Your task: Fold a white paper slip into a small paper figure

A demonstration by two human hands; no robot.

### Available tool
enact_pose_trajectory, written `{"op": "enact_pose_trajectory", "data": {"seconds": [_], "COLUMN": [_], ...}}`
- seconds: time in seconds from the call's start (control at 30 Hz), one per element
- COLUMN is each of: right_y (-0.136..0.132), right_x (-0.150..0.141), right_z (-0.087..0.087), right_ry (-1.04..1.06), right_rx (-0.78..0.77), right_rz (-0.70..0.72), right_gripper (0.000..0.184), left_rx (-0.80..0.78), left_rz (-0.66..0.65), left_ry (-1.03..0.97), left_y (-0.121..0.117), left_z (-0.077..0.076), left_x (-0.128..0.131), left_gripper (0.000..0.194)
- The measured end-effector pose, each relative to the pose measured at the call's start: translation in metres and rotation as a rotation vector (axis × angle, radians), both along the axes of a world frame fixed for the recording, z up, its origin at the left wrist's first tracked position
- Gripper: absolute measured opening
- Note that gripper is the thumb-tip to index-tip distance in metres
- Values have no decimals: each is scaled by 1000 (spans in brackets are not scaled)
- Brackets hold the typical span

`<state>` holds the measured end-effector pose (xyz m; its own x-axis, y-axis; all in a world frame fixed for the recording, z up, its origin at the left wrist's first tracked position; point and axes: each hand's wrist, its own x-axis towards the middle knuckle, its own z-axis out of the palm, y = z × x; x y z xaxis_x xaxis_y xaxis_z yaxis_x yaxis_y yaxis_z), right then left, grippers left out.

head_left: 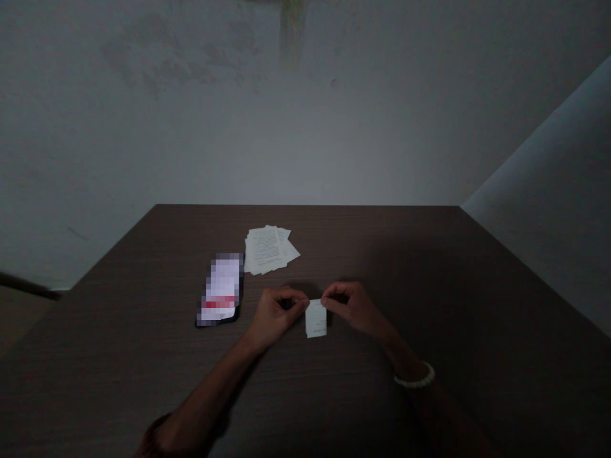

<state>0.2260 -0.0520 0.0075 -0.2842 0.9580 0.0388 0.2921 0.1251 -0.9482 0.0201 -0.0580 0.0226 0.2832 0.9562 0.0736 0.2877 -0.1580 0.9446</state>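
Note:
A small folded paper [316,320] with faint print hangs between my two hands, just above the dark tabletop or touching it; I cannot tell which. My left hand [278,316] pinches its upper left corner between thumb and index finger. At the upper right corner, my right hand [356,310] pinches it the same way, with a pale beaded bracelet [415,376] round that wrist. Behind my left hand lies a loose stack of printed papers [268,249], its sheets slightly fanned out.
A phone [222,289] with a lit, pixelated screen lies left of my left hand, close to the paper stack. The brown wooden table [382,229] reaches back to a stained grey wall [305,140]. Another pale surface [548,191] slants along the right side.

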Motion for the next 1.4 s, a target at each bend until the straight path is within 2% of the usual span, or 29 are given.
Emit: {"op": "enact_pose_trajectory", "data": {"seconds": [0.33, 0.5, 0.63, 0.77, 0.93, 1.13, 1.23, 1.4], "right_y": [-2, -5, -7, -6, -2, 0, 0, 0], "right_x": [-1, -4, -8, -6, 2, 2, 0, -3], "right_z": [-1, 1, 2, 0, 0, 0, -3, -7], "right_ry": [-44, -49, -36, -31, -88, -78, -106, -314], "right_rx": [69, 77, 86, 92, 113, 79, 80, 230], "right_rz": [-17, -1, 33, 36, -9, -11, -20, -102], "right_gripper": [9, 9, 8, 8, 9, 10, 10, 6], "left_rx": [-19, 73, 159, 181, 181, 179, 309, 556], "left_rz": [24, 16, -29, -60, -39, 15, 24, -103], "left_ry": [11, 69, 113, 127, 143, 176, 250, 424], "left_y": [3, 3, 1, 3, 7, 8, 9, 7], "left_z": [-3, -6, -2, 3, 3, -5, -9, -15], "left_x": [0, 0, 2, 0, -6, -9, -10, -9], "left_gripper": [16, 13, 11, 12, 14, 13, 12, 18]}}
